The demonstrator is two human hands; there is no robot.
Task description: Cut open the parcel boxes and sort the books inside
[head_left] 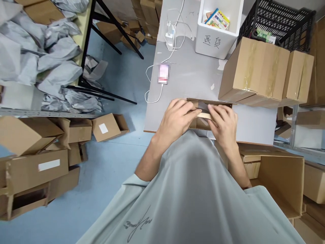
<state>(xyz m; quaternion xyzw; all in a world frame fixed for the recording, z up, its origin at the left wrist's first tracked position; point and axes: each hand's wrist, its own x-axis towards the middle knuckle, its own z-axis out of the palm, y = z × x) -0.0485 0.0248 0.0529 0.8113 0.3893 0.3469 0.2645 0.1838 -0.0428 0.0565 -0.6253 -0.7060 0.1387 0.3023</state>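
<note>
Left hand (pixel 177 114) and right hand (pixel 223 118) pinch a pale slab (pixel 204 116), seemingly positioning it at the box (pixel 200 125) by the surface's (pixel 193 79) near edge. Next likely wants steadiness

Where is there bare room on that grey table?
Between the blurred device and the taped boxes, bar paper scraps; also right of the right hand, nearside of those boxes. Crowded: the far end, with plugs and white bin, and around the open box.

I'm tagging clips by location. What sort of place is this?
Likely a parcel packing or returns workspace: taped cardboard boxes on the workbench, gray mailing bags heaped nearby, and a white bin hand-lettered 退货, "returned goods".
</note>
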